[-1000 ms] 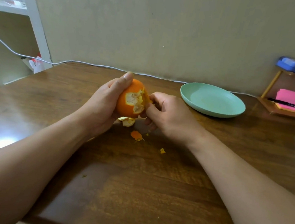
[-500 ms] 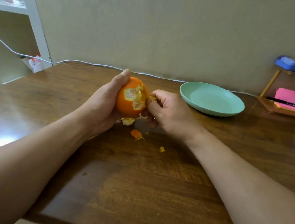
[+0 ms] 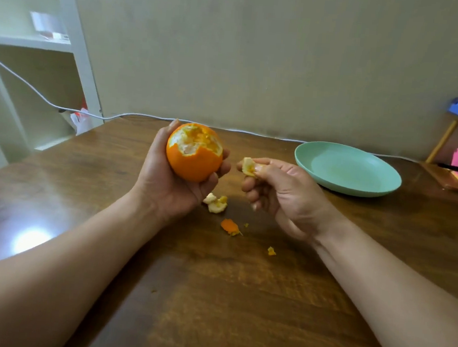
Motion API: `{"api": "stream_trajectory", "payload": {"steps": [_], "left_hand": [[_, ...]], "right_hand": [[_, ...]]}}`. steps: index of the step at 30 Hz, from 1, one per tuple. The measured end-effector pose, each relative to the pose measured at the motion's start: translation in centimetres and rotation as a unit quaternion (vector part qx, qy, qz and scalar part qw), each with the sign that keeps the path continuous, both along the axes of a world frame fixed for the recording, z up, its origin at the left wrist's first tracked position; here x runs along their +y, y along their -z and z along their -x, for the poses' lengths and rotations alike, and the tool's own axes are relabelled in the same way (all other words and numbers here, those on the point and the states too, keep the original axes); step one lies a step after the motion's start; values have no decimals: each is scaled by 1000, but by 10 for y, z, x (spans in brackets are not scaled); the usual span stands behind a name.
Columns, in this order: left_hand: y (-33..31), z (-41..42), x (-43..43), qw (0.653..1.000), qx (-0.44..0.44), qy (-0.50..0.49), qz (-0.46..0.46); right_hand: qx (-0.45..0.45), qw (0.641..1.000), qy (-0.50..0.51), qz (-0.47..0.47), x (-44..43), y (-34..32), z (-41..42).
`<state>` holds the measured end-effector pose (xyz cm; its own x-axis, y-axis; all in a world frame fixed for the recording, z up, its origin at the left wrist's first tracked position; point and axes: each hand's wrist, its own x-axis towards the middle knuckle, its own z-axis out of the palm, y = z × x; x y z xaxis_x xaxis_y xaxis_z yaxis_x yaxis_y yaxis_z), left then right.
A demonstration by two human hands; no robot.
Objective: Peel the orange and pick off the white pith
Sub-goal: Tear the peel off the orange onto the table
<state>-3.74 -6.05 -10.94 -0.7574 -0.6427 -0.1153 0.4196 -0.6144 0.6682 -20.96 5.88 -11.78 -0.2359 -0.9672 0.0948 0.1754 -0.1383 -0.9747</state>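
Brown wood surface (image 3: 211,296): left hand (image 3: 172,179) fingers grip orange (image 3: 194,153) (only top peeled), right hand (image 3: 279,188) pinches torn peel piece (image 3: 248,166); most rind, pith remain.

L grip (image 3: 165,187) curled round orange (image 3: 194,162), R grip (image 3: 284,194) pinching peel bit (image 3: 248,166), forearms angled inward.

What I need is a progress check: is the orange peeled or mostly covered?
Mostly covered: the orange shows flesh only at its top; rind wraps the rest.
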Motion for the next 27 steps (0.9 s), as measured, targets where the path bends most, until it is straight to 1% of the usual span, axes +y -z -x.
{"api": "stream_trajectory", "payload": {"steps": [1, 2, 3, 4, 5, 6, 7, 9, 10, 11, 12, 14, 16, 18, 19, 21, 23, 25, 27], "left_hand": [[1, 0, -3, 1000, 7, -19, -2], [1, 0, -5, 999, 7, -36, 4], [2, 1, -6, 999, 1, -49, 17], [2, 2, -7, 998, -9, -59, 31], [3, 3, -8, 997, -19, -67, 44], [4, 4, -8, 996, -27, -73, 54], [5, 5, -9, 995, -30, -80, 60], [7, 6, -10, 993, -25, -93, 66], [7, 7, -11, 993, -20, -98, 67], [8, 7, -11, 992, -13, -102, 67], [8, 8, -12, 992, -1, -102, 68], [11, 8, -13, 993, 24, -86, 72], [11, 8, -11, 994, 29, -60, 83], [10, 9, -9, 993, 17, -36, 114], [10, 9, -7, 991, 6, -27, 132], [9, 8, -5, 986, -13, -12, 167], [9, 6, -6, 974, -57, 4, 218], [7, 4, -7, 965, -92, 24, 243], [5, 3, -7, 966, -93, 31, 241]], "right_hand": [[42, 999, 15, -13, 1, 1, 1], [129, 991, 37, -30, 2, 4, 1], [244, 967, 59, -46, 3, 7, 1], [352, 931, 76, -54, 3, 12, -1], [427, 898, 88, -50, 3, 15, -4], [468, 877, 104, -36, 1, 17, -6], [487, 864, 124, -21, 0, 16, -8], [504, 849, 157, -17, -2, 12, -10], [503, 849, 160, -25, -2, 9, -10], [483, 861, 152, -33, -1, 7, -10], [446, 883, 136, -44, 0, 5, -11], [348, 930, 103, -68, 1, 2, -16], [243, 964, 81, -69, 1, 2, -22], [176, 980, 80, -43, 0, 4, -26], [170, 981, 87, -27, -1, 5, -26], [189, 976, 112, 2, 0, 7, -23], [243, 958, 150, 20, 3, 9, -16], [336, 924, 181, 25, 7, 10, -10], [419, 887, 194, 27, 11, 8, -6]]}}
